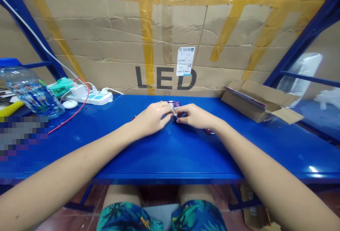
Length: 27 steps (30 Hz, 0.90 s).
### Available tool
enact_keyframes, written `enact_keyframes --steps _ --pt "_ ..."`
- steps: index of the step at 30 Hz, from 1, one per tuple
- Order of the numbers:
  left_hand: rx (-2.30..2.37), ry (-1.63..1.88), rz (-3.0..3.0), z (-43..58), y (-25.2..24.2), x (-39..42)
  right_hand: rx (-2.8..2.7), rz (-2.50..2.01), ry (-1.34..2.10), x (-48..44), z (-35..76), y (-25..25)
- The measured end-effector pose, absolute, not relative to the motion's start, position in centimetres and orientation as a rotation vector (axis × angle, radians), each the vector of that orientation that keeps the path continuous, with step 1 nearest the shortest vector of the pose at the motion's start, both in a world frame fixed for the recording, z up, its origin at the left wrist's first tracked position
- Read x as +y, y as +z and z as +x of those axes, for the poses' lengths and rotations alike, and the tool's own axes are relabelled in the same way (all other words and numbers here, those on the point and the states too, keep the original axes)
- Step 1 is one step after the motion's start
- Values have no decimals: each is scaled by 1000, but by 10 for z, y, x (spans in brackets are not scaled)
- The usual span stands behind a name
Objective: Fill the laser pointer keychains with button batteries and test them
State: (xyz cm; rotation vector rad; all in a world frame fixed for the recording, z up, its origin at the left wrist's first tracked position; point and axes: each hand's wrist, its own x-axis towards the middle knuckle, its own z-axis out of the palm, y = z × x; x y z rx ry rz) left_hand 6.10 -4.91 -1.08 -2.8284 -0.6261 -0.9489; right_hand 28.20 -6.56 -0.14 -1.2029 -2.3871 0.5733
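Note:
A small blue cylinder with a silvery end (175, 117) stands out between my fingertips over the blue table (170, 153). My right hand (195, 116) pinches it between thumb and fingers. From the other side, my left hand (154, 117), with a ring on one finger, has its thumb and fingertips drawn together against the cylinder's upper end; what exactly they grip there is hidden. Just behind both hands lies a row of slim purple and silver pieces (174, 103). Small red and silver pieces (209, 131) lie under my right wrist, and a red bit (134, 117) shows beside my left hand.
An open cardboard box (247, 105) sits at the right. On the left are a water bottle (32, 89), a white power strip (98, 97) with plugs, a white rounded case (70, 104) and a red cable (77, 113). Large taped cardboard (111, 54) stands along the back.

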Motion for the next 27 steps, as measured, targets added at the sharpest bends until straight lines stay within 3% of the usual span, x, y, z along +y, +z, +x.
enact_keyframes --steps 10,27 --pt "-1018 -341 -2765 75 -13 -28 -2396 -1308 446 -58 295 -4" --pt "-1018 -313 -2821 78 -22 -17 -2435 -1270 463 -62 292 -3"
